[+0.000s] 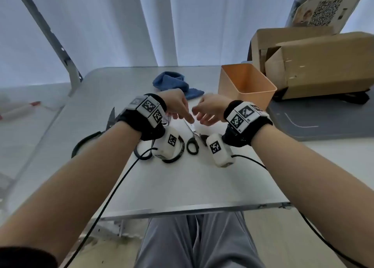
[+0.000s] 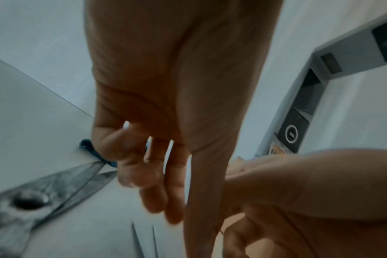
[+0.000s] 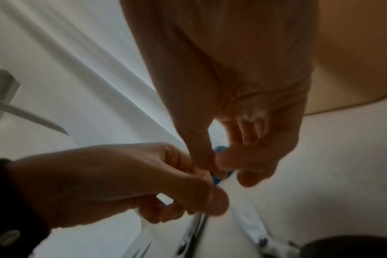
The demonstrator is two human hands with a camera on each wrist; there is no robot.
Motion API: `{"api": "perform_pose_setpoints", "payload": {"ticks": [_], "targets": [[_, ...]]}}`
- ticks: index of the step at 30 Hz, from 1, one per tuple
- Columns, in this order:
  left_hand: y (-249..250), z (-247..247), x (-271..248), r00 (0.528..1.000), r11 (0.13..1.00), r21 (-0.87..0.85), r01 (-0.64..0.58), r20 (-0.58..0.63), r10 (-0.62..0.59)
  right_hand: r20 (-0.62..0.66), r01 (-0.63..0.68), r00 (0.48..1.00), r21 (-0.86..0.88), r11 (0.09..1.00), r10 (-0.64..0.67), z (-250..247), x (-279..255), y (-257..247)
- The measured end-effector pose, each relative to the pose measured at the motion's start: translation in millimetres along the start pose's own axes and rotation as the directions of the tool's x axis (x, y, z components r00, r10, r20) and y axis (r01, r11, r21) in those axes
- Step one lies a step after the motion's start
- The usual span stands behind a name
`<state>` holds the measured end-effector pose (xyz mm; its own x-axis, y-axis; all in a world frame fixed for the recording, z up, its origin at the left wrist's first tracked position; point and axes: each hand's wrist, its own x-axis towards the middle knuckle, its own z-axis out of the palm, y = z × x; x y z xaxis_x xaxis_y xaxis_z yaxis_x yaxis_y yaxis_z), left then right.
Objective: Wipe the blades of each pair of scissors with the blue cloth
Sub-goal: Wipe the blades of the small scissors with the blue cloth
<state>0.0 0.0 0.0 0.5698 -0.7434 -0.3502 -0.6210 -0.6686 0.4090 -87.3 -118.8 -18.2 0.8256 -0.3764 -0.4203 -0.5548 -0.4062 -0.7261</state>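
Observation:
The blue cloth (image 1: 172, 82) lies crumpled at the far middle of the white table (image 1: 182, 186). Three pairs of black-handled scissors lie on the table. One pair (image 1: 110, 119) is at the left. Another (image 1: 141, 154) is mostly hidden under my left wrist. The middle pair (image 1: 192, 134) points away from me. My left hand (image 1: 178, 108) hovers over it, its index finger stretched down onto the blade and its other fingers curled. My right hand (image 1: 208, 111) hangs beside it with loosely curled fingers, holding nothing. The left wrist view shows steel blades (image 2: 55, 188) lying slightly parted.
An empty orange bin (image 1: 247, 89) stands at the far right of the table, close to my right hand. Cardboard boxes (image 1: 323, 65) sit beyond it on a grey surface. Black cables (image 1: 121, 182) trail from both wrists across the table's near edge.

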Motion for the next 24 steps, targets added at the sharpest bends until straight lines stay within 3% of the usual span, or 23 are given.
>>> {"api": "perform_pose_setpoints", "payload": {"ticks": [4,9,16,24], "targets": [[8.7,11.4,-5.9,0.988,0.977,0.207,0.044,0.133,-0.073,0.105,-0.021,0.993,-0.3,0.954,0.055,-0.6,-12.6,-0.1],[5.8,19.6,-8.0,0.983,0.971,0.235,0.047,0.159,-0.086,0.118,-0.002,0.991,-0.492,0.871,0.069,4.8,-22.8,-0.8],[-1.0,21.4,-16.2,0.984,0.962,0.263,0.074,0.136,-0.113,0.091,0.001,0.994,-0.583,0.813,0.064,10.6,-37.4,-0.4],[-8.2,23.4,-19.7,0.989,0.976,0.205,0.071,0.113,-0.096,0.032,-0.006,0.999,-0.582,0.814,0.031,17.1,-39.2,-0.9]]}}
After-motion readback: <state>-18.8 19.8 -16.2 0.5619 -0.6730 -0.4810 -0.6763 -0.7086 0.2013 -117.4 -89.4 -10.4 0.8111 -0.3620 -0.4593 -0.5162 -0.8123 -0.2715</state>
